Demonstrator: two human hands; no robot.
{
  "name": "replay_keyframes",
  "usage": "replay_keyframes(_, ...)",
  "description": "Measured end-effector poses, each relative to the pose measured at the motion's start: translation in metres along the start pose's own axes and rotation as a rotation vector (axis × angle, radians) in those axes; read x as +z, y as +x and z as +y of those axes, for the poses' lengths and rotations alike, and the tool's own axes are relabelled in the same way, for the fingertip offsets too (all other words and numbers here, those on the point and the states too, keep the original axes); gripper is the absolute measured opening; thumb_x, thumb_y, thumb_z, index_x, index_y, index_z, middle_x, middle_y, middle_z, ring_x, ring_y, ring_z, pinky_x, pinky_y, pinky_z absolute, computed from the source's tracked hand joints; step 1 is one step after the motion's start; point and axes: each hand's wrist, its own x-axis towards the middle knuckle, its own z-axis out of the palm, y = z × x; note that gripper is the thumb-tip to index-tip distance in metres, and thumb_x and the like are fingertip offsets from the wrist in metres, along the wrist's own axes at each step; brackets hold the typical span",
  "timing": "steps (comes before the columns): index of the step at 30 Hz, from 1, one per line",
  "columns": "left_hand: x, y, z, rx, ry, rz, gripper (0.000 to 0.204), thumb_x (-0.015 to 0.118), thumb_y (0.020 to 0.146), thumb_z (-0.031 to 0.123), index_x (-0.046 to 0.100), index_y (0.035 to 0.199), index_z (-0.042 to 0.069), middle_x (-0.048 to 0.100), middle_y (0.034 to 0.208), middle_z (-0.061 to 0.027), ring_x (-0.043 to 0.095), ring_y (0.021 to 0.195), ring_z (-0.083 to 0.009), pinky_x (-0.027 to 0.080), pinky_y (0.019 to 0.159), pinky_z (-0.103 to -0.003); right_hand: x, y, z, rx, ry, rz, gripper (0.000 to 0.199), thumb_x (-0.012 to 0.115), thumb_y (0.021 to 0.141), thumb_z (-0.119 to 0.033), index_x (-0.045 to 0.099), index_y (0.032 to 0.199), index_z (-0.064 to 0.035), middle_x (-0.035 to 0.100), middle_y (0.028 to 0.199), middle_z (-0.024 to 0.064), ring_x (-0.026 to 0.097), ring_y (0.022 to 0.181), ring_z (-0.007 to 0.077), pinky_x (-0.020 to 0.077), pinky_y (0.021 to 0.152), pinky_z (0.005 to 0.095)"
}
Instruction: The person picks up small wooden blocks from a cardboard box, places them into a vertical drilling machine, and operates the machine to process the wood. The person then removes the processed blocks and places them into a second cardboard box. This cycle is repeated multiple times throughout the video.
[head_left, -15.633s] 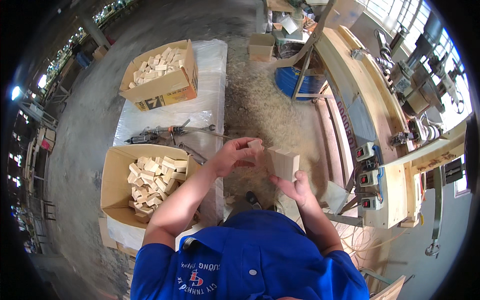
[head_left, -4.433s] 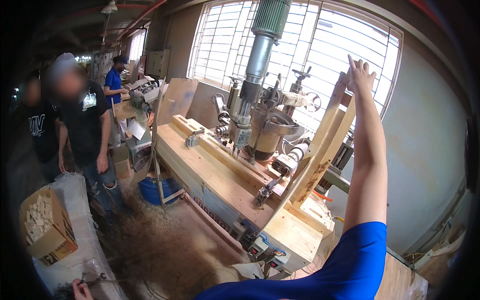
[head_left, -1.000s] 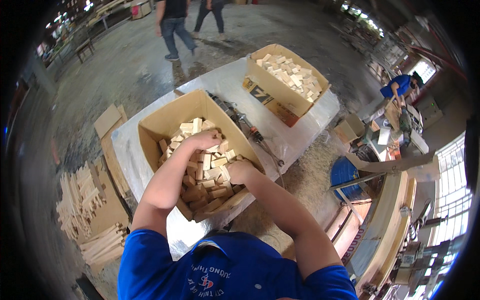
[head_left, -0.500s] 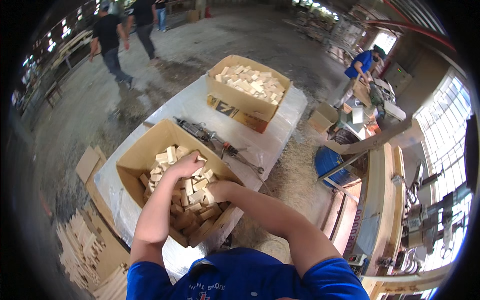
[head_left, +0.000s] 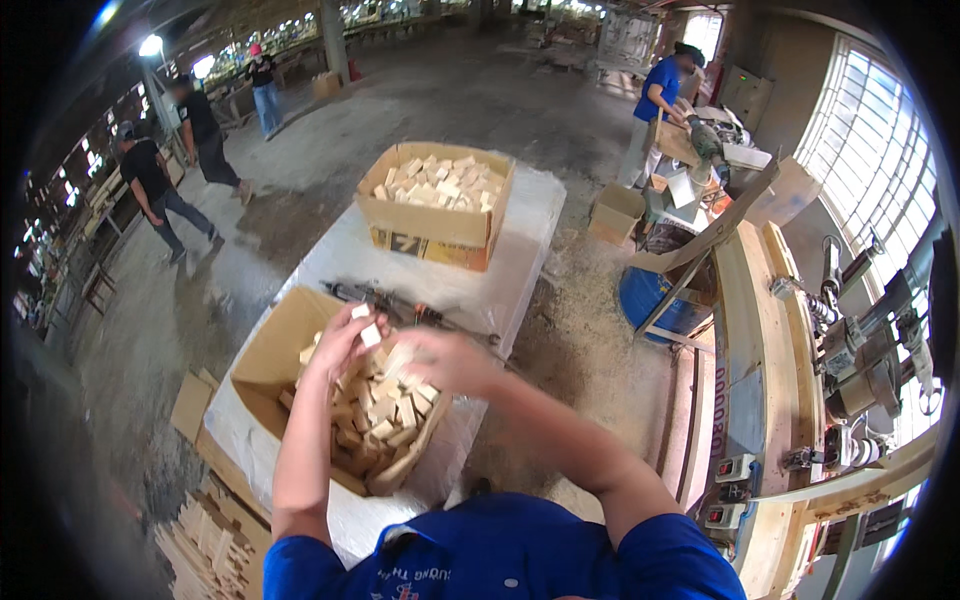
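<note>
My left hand (head_left: 338, 347) is closed around a small pale wooden block (head_left: 366, 326), raised above the near cardboard box (head_left: 258, 352). Many similar loose wooden blocks (head_left: 382, 418) lie jumbled inside that box. My right hand (head_left: 445, 360) is over the box's right side, close to the left hand. Motion smears its fingers, so I cannot make out whether a block is in them.
Farther along the plastic-covered table (head_left: 535, 235) stands a second cardboard box (head_left: 430, 232) full of blocks. Power tools (head_left: 400, 307) lie between the boxes. Wood strips (head_left: 205, 545) are stacked at lower left. A machine bench (head_left: 765, 400) stands right. Co-workers (head_left: 660, 95) are farther off.
My left hand has lifted out of the blocks with one in its fingers. My right hand has also risen from the pile. The head view has shifted, and people in the background have walked on.
</note>
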Motion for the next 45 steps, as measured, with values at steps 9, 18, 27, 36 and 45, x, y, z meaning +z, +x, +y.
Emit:
replay_keyframes(9,0.149,-0.025,-0.036,-0.199,0.041,-0.428,0.025,0.064,0.086,0.012,0.057,0.110,0.006,0.064,0.104,-0.0063,0.064,0.092,-0.0145,0.053,0.080,-0.027,-0.077,-0.141,0.009,0.275,0.436,0.347,0.038,0.065,0.084,-0.013,0.053,0.118,-0.0009,0.060,0.103,0.0078,0.060,0.083,0.0131,0.0541,0.061,0.0271)
replay_keyframes(18,0.203,-0.039,-0.077,-0.401,0.274,-0.664,0.029,0.063,0.085,0.005,0.055,0.113,0.004,0.062,0.102,-0.0029,0.062,0.091,-0.0118,0.054,0.081,-0.030,-0.065,-0.214,0.016,0.393,0.228,0.307,0.035,0.067,0.079,-0.011,0.057,0.110,0.0009,0.061,0.091,0.0056,0.060,0.074,0.0126,0.0510,0.057,0.0261)
replay_keyframes(27,0.200,-0.030,-0.093,-0.467,-0.001,-0.610,0.035,0.062,0.085,0.006,0.050,0.118,0.005,0.061,0.106,-0.0068,0.063,0.094,-0.0189,0.054,0.081,-0.039,-0.036,-0.214,0.047,0.250,0.571,0.735,0.044,0.067,0.079,-0.008,0.051,0.120,-0.0017,0.059,0.103,0.0071,0.059,0.091,0.0149,0.0503,0.077,0.0300)
replay_keyframes(36,0.192,-0.024,-0.081,-0.495,-0.349,-0.752,0.048,0.060,0.083,0.012,0.042,0.127,0.009,0.055,0.118,-0.0096,0.056,0.110,-0.0244,0.045,0.095,-0.042,-0.025,-0.215,0.033,-0.123,1.352,0.705,0.036,0.053,0.092,-0.015,0.047,0.126,-0.0035,0.056,0.119,0.0089,0.058,0.104,0.0198,0.0499,0.086,0.0342)
replay_keyframes(45,0.192,-0.018,-0.075,-0.390,-0.396,-0.713,0.053,0.063,0.082,0.016,0.040,0.129,0.008,0.054,0.121,-0.0093,0.053,0.112,-0.0226,0.044,0.094,-0.039,-0.021,-0.193,0.027,-0.117,0.889,0.871,0.034,0.061,0.084,-0.001,0.053,0.117,-0.0019,0.062,0.107,0.0087,0.060,0.094,0.0141,0.0487,0.082,0.0291)
